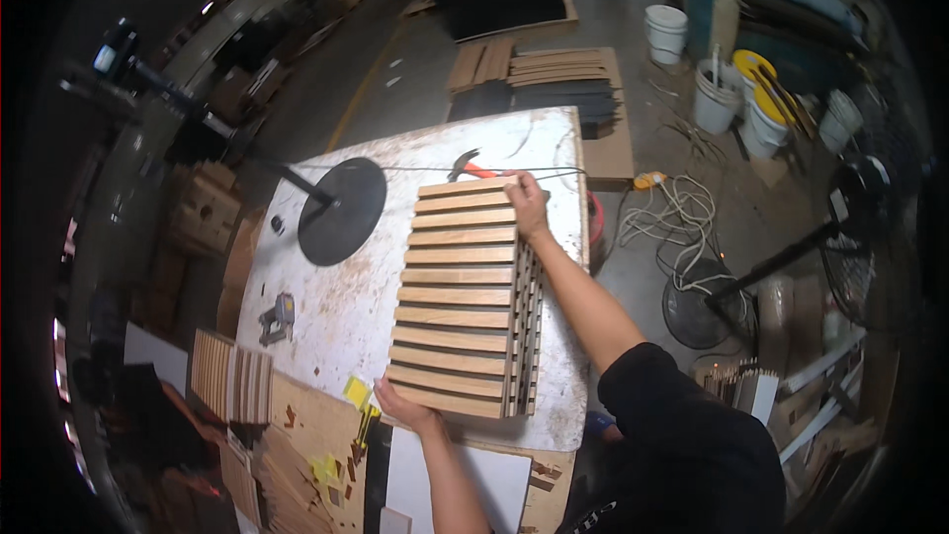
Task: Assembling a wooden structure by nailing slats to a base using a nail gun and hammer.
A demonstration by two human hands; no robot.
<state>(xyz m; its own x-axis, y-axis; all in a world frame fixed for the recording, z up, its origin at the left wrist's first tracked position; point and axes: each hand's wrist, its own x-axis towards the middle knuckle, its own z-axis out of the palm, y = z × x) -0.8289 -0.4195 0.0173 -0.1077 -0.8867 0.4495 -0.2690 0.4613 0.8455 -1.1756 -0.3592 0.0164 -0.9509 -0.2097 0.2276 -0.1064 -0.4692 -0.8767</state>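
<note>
Item: my right hand point(527, 206), fingers curled over the far corner of the slatted wood panel point(460, 297); grip closed on its edge. My left hand point(403, 404), fingers wrapped on the near corner of the same panel, thumb underneath as far as I can tell.

Panel: stack of pale wood slats on dark backing, lying flat on the worn white worktable point(336, 316). I judge it stiff, moderately heavy, dry and not slippery; slat edges may splinter. Best held at opposite corners, as now.

Beyond the panel's far edge: a hammer point(465, 166). Left of the panel: round black stand base point(342, 210), small tool point(279, 316). Near-left of the panel: a second slatted piece point(232, 376).
</note>
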